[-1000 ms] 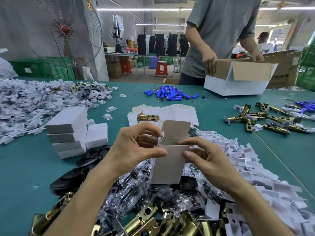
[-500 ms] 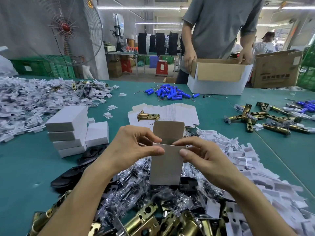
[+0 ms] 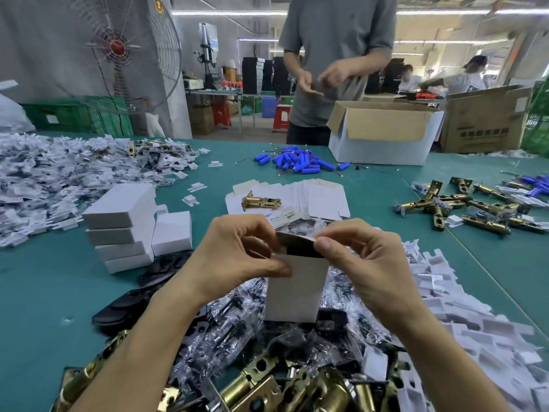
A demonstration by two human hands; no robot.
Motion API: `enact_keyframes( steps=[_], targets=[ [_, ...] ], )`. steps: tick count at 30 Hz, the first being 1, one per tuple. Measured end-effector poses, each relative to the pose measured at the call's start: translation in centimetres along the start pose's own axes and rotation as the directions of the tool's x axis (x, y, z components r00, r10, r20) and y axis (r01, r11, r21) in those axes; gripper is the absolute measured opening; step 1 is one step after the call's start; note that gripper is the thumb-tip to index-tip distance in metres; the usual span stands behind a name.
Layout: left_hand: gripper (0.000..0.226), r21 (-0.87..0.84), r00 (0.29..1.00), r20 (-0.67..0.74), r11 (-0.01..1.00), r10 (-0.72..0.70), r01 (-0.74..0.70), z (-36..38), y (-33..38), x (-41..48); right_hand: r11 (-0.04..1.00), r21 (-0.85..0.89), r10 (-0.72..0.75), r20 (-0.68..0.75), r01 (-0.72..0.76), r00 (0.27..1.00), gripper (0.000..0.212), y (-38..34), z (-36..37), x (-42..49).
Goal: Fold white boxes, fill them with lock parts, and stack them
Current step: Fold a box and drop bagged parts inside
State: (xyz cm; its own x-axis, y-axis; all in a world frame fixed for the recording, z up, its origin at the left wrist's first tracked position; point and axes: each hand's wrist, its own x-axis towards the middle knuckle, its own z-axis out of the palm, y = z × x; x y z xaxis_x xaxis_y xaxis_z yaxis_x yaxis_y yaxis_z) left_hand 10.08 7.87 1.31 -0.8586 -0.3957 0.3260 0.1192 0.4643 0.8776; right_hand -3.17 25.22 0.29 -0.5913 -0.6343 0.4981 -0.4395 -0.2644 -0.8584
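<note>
Now, with the left hand pinching the side of the white box and the right hand pinching its top flap, just over the pile of bagged lock parts, bend the flap down slowly and tuck it in straight

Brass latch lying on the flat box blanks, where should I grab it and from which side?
Probably pinch the brass latch mid-barrel from above, fingers on its near and far sides. It lies flat, running left to right on the flat box blanks; its faceplate sticks up at the left end.
</note>
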Motion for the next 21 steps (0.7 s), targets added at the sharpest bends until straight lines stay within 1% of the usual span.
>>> enact_keyframes(
  steps=[3, 5, 8, 10, 12, 15, 18, 21],
  targets=[
    [0.062, 0.018, 1.000, -0.003, 1.000, 0.008, -0.008, -0.3, -0.1, 0.1, 1.000, -0.013, 0.015, -0.003, -0.015, 1.000, 0.016, 0.0, 0.0, 0.0],
    [0.063, 0.013, 1.000, 0.016, 1.000, 0.008, -0.008, -0.3, -0.1, 0.1, 1.000, -0.029, 0.005, -0.012, -0.006, 1.000, 0.018, 0.0, 0.1, 0.0],
    [0.050, -0.022, 0.999, 0.033, 0.999, 0.037, -0.036, -0.1, 0.0, 0.1, 0.998, -0.055, -0.023, 0.012, 0.024, 1.000, 0.017, -0.3, 0.2, 0.1],
    [0.035, -0.035, 0.998, 0.013, 0.997, 0.069, -0.069, 0.2, 0.2, 0.1, 0.996, -0.073, -0.041, 0.040, 0.044, 0.998, 0.022, -0.4, 0.1, 0.2],
    [0.025, -0.049, 0.995, -0.003, 0.994, 0.100, -0.100, 0.5, 0.1, 0.1, 0.996, -0.077, -0.049, 0.070, 0.054, 0.996, 0.027, -0.3, -0.1, 0.3],
    [0.022, -0.098, 0.995, -0.039, 0.991, 0.087, -0.091, 0.6, 0.2, 0.0, 0.997, -0.058, -0.044, 0.117, 0.051, 0.992, 0.030, -0.1, -0.6, 0.4],
    [0.017, -0.129, 0.996, -0.042, 0.988, 0.074, -0.079, 0.5, 0.3, 0.0, 0.999, -0.032, -0.037, 0.175, 0.043, 0.984, 0.031, 0.0, -1.1, 0.6],
    [0.016, -0.162, 0.998, -0.018, 0.985, 0.056, -0.058, 0.3, 0.3, 0.0, 0.999, -0.028, -0.038, 0.200, 0.045, 0.979, 0.023, 0.1, -1.2, 0.6]
  ],
)
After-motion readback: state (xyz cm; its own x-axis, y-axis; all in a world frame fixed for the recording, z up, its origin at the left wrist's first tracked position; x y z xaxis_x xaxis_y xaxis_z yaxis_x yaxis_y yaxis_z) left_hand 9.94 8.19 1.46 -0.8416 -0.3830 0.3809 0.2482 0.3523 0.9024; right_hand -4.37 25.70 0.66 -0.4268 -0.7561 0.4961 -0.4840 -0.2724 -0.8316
